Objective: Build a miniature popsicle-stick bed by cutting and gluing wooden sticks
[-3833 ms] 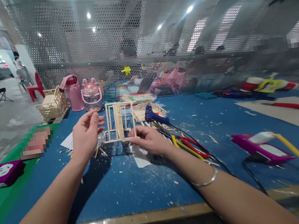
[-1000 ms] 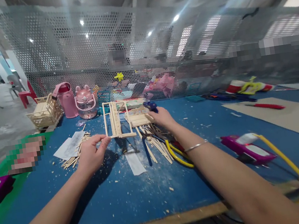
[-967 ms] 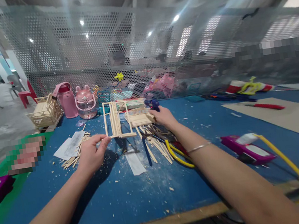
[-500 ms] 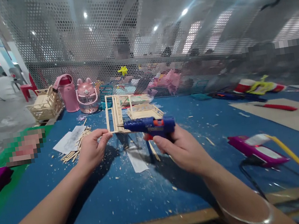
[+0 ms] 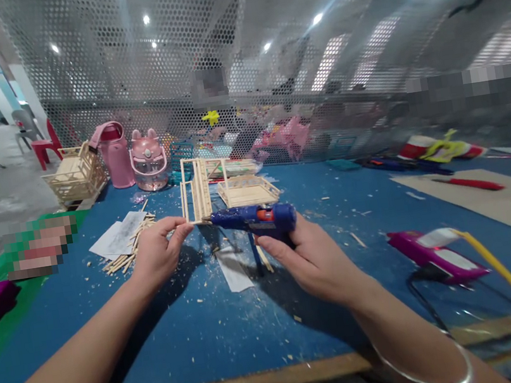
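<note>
A frame of thin wooden sticks is pinched at its lower left corner between the thumb and fingers of my left hand. My right hand is wrapped round a blue glue gun, whose nozzle points left at the frame's bottom edge, close to my left fingertips. Behind the gun lies a low wooden tray-like piece. Loose sticks are piled on white paper left of my left hand. Another paper slip lies below the frame.
At the back left stand a stick-built model, a pink bottle and a clear-bodied bottle. A purple power strip with a yellow cable and a red-handled tool lie on the right. Perforated metal sheeting rises behind.
The glue gun has moved slightly down, its nozzle now lower at the frame's bottom edge. My left hand still pinches the frame.
</note>
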`<state>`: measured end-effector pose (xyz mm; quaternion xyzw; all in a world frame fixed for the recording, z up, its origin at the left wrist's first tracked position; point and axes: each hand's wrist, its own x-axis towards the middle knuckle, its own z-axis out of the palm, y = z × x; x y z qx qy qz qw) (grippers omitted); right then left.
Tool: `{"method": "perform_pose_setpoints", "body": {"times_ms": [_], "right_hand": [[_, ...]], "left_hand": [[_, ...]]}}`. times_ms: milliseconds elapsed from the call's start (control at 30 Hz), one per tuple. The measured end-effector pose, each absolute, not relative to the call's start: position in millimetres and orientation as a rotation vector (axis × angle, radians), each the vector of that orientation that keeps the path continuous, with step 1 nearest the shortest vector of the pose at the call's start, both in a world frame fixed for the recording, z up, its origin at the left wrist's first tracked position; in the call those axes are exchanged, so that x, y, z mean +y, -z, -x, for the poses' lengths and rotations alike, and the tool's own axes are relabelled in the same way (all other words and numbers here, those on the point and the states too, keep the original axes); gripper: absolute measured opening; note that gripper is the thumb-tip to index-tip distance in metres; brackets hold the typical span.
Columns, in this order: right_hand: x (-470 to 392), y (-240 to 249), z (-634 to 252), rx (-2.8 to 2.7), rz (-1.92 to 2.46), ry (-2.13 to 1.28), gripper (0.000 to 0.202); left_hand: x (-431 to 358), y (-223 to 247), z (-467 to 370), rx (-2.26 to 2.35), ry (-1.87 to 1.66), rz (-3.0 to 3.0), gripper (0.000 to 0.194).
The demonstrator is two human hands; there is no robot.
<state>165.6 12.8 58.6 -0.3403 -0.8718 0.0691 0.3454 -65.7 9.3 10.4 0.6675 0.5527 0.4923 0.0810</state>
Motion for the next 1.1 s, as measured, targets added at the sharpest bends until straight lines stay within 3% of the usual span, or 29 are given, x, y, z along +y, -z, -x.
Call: {"method": "perform_pose_setpoints", "body": {"times_ms": [1100], "right_hand": [[12.0, -57.6, -168.1, -2.272, 0.913, -0.197, 0.032]], "left_hand": [[9.0, -10.1, 65.4, 1.631, -1.477, -1.997, 0.020]]}}
